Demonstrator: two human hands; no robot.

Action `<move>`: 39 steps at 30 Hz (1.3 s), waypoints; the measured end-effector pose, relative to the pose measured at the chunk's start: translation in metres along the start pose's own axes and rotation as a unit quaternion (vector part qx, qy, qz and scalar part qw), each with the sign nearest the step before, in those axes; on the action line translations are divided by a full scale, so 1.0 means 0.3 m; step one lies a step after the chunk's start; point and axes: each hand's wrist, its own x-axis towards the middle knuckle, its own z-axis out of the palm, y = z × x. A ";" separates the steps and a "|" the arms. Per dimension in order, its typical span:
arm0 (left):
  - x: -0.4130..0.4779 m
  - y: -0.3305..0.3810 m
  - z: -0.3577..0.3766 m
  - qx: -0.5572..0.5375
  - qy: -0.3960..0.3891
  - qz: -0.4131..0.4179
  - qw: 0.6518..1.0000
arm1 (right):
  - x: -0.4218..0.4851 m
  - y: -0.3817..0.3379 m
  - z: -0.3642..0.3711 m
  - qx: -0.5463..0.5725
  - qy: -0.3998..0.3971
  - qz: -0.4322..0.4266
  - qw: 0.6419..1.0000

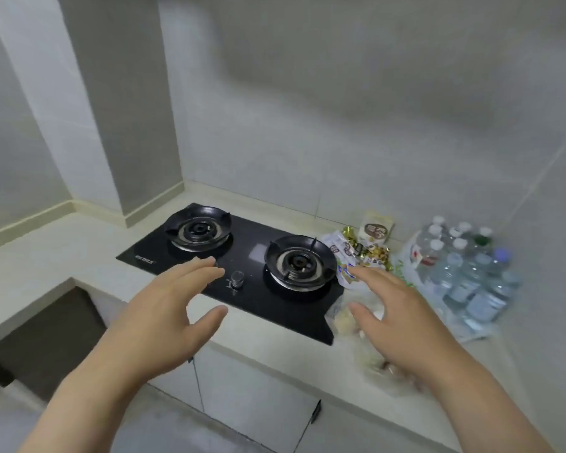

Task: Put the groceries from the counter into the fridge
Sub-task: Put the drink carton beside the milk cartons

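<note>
Groceries lie on the pale counter [62,256] to the right of a black two-burner stove [242,266]. A pile of snack packets [360,250] sits beside the right burner, with a cream pouch [376,228] standing behind it. A wrapped pack of several water bottles [464,273] lies further right. A clear bag of pale food [343,318] rests at the counter's front. My right hand [392,315] hovers open above that bag and the packets, fingers spread, holding nothing. Over the stove's front edge, my left hand [167,308] is open and empty. No fridge is in view.
A metal knob [236,278] sticks up from the stove between my hands. Tiled walls close the counter at the back and right. White cabinet doors [252,397] sit below the counter, and a dark gap [46,338] opens at the lower left.
</note>
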 end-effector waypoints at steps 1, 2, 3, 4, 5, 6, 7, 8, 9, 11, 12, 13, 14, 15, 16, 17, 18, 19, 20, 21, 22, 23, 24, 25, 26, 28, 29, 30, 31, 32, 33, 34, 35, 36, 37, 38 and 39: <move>0.031 0.028 0.031 -0.008 -0.012 0.012 1.000 | -0.018 0.040 -0.019 -0.004 0.009 0.019 1.000; 0.062 0.058 0.063 -0.014 -0.025 0.026 0.999 | -0.035 0.078 -0.040 -0.006 0.020 0.036 0.999; 0.091 0.089 0.097 -0.021 -0.038 0.041 0.998 | -0.051 0.116 -0.062 -0.004 0.030 0.051 0.998; 0.120 0.119 0.133 -0.029 -0.047 0.055 0.997 | -0.066 0.153 -0.083 -0.002 0.039 0.066 0.997; 0.147 0.147 0.172 -0.037 -0.054 0.067 0.996 | -0.080 0.190 -0.101 0.000 0.044 0.082 0.996; 0.171 0.176 0.210 -0.044 -0.060 0.080 0.994 | -0.092 0.227 -0.116 0.001 0.048 0.097 0.994; 0.194 0.202 0.248 -0.049 -0.067 0.090 0.993 | -0.102 0.264 -0.129 0.000 0.054 0.108 0.993; 0.215 0.226 0.286 -0.054 -0.076 0.096 0.991 | -0.109 0.304 -0.139 -0.001 0.059 0.116 0.992; 0.235 0.249 0.322 -0.059 -0.088 0.101 0.989 | -0.112 0.344 -0.146 -0.004 0.063 0.123 0.990; 0.271 0.290 0.399 -0.061 -0.111 0.114 0.985 | -0.110 0.430 -0.150 -0.008 0.058 0.138 0.989; 0.288 0.312 0.436 -0.059 -0.121 0.121 0.983 | -0.105 0.474 -0.149 -0.007 0.054 0.142 0.988; 0.307 0.333 0.472 -0.059 -0.132 0.126 0.982 | -0.096 0.517 -0.144 -0.006 0.050 0.144 0.988; 0.327 0.352 0.509 -0.063 -0.140 0.130 0.980 | -0.083 0.559 -0.140 -0.004 0.045 0.143 0.989; 0.348 0.368 0.547 -0.070 -0.148 0.133 0.978 | -0.067 0.601 -0.132 -0.001 0.038 0.141 0.989; 0.367 0.380 0.585 -0.075 -0.156 0.132 0.976 | -0.050 0.639 -0.121 0.003 0.028 0.140 0.990; 0.385 0.389 0.622 -0.075 -0.164 0.128 0.975 | -0.032 0.673 -0.109 0.008 0.017 0.141 0.990; 0.403 0.398 0.658 -0.074 -0.170 0.120 0.975 | -0.014 0.703 -0.094 0.013 0.005 0.142 0.990; 0.419 0.406 0.693 -0.076 -0.177 0.109 0.975 | 0.006 0.731 -0.079 0.018 -0.007 0.140 0.990; 0.435 0.410 0.729 -0.083 -0.188 0.090 0.975 | 0.026 0.759 -0.062 0.022 -0.017 0.133 0.991; 0.450 0.413 0.764 -0.094 -0.200 0.067 0.973 | 0.046 0.785 -0.046 0.026 -0.028 0.127 0.991; 0.461 0.416 0.796 -0.104 -0.213 0.042 0.970 | 0.062 0.806 -0.031 0.029 -0.043 0.123 0.991; 0.469 0.412 0.829 -0.114 -0.223 0.019 0.968 | 0.077 0.825 -0.017 0.032 -0.059 0.119 0.991; 0.475 0.402 0.860 -0.119 -0.230 -0.003 0.966 | 0.091 0.841 -0.004 0.031 -0.076 0.114 0.990; 0.477 0.389 0.890 -0.123 -0.231 -0.020 0.965 | 0.104 0.857 0.010 0.029 -0.090 0.106 0.990; 0.475 0.374 0.920 -0.125 -0.230 -0.031 0.965 | 0.115 0.873 0.023 0.025 -0.102 0.100 0.989; 0.461 0.348 0.968 -0.123 -0.231 -0.044 0.964 | 0.133 0.900 0.049 0.022 -0.128 0.096 0.987; 0.452 0.338 0.988 -0.120 -0.237 -0.055 0.963 | 0.143 0.913 0.063 0.022 -0.140 0.096 0.985; 0.441 0.327 1.010 -0.116 -0.245 -0.067 0.960 | 0.151 0.925 0.078 0.021 -0.152 0.097 0.983; 0.427 0.311 1.037 -0.108 -0.252 -0.077 0.959 | 0.160 0.936 0.094 0.019 -0.163 0.096 0.982; 0.414 0.292 1.069 -0.090 -0.258 -0.085 0.958 | 0.169 0.945 0.110 0.018 -0.174 0.097 0.980; 0.398 0.268 1.104 -0.065 -0.267 -0.101 0.956 | 0.178 0.952 0.127 0.017 -0.185 0.096 0.978; 0.383 0.247 1.136 -0.038 -0.277 -0.122 0.952 | 0.188 0.958 0.145 0.019 -0.198 0.098 0.975; 0.369 0.229 1.167 -0.008 -0.285 -0.142 0.948 | 0.200 0.964 0.163 0.023 -0.210 0.099 0.972; 0.356 0.210 1.200 0.021 -0.288 -0.157 0.944 | 0.213 0.968 0.181 0.028 -0.222 0.100 0.969; 0.342 0.194 1.229 0.043 -0.288 -0.169 0.942 | 0.225 0.970 0.199 0.033 -0.231 0.100 0.967; 0.328 0.181 1.255 0.058 -0.286 -0.178 0.940 | 0.236 0.974 0.216 0.037 -0.241 0.100 0.965; 0.312 0.167 1.280 0.068 -0.285 -0.185 0.938 | 0.246 0.976 0.232 0.038 -0.250 0.100 0.962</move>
